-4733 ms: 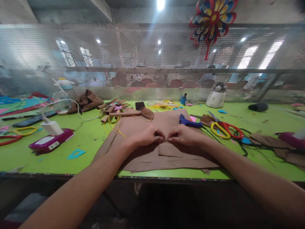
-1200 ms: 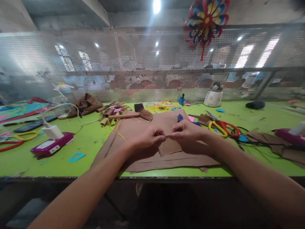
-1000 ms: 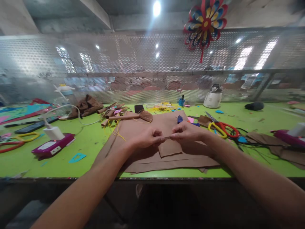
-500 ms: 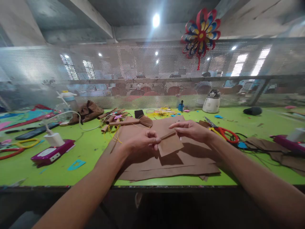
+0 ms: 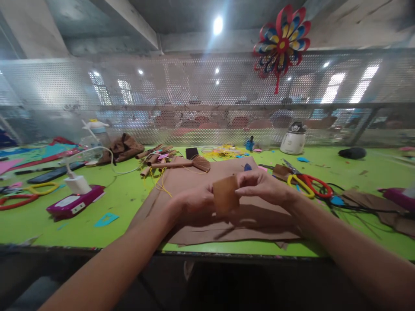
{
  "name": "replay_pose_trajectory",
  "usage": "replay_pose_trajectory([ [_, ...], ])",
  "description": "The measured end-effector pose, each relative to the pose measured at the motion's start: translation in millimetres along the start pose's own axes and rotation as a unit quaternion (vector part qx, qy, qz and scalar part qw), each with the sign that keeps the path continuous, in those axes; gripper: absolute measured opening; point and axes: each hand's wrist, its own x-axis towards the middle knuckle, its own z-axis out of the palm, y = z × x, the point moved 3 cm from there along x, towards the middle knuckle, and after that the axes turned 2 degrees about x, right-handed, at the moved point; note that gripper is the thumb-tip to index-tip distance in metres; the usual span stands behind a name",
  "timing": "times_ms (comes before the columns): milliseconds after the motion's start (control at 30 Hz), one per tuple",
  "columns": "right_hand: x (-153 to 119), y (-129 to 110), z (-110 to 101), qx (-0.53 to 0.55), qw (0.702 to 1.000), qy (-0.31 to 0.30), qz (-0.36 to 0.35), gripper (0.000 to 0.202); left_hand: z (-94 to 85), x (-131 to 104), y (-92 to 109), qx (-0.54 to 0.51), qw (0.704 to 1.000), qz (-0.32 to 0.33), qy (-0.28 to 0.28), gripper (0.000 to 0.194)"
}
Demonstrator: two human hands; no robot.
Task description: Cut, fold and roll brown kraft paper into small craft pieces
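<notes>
A small brown paper piece [image 5: 226, 194] is held upright between my two hands, a little blurred. My left hand [image 5: 199, 198] has its fingers closed at the paper's left edge, partly hidden behind it. On the right edge, my right hand [image 5: 257, 185] pinches the piece between thumb and fingers. Beneath both hands lie large brown paper sheets [image 5: 194, 235]. Behind my left hand, a pleated brown paper fan shape [image 5: 201, 163] joins a rolled paper stem.
Scissors with red and yellow handles [image 5: 316, 185] lie to the right. On the left are a purple power strip [image 5: 76, 203], a phone [image 5: 55, 172] and a blue scrap [image 5: 106, 219]. A white container [image 5: 292, 139] stands at the back right.
The small paper has been raised and turned more upright. My right hand has closed onto its right edge. The whole view has shifted slightly, and a dark blue object now shows behind my right hand.
</notes>
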Motion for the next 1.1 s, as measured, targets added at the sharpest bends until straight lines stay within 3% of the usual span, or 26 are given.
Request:
replay_pose_trajectory([
  [133,1.1,11.6,-3.5,-0.087,0.993,-0.035,0.078,0.023,-17.6,2.7,12.3,0.110,0.985,0.029,0.133,0.022],
  [200,2.7,17.1,-5.4,-0.140,0.983,-0.055,0.109,0.026,-21.6,4.1,17.8,0.176,0.971,0.040,0.158,0.021],
  [333,7.2,26.1,-7.3,-0.234,0.963,-0.074,0.113,0.028,-20.4,8.9,14.8,0.318,0.940,-0.001,0.127,0.024],
  [500,6.8,29.0,-0.8,-0.308,0.946,-0.039,0.096,0.024,-21.1,11.1,13.8,0.475,0.873,0.029,0.102,0.022],
  [633,5.4,28.3,4.4,-0.343,0.935,0.013,0.086,0.021,-24.7,11.7,12.0,0.528,0.844,0.026,0.095,0.023],
  [900,6.9,31.5,4.9,-0.387,0.920,-0.012,0.055,0.019,-26.4,16.9,2.6,0.603,0.790,0.060,0.097,0.024],
  [1100,2.4,22.3,9.5,-0.422,0.904,-0.014,0.072,0.016,-25.4,13.3,4.8,0.619,0.777,0.053,0.105,0.021],
])
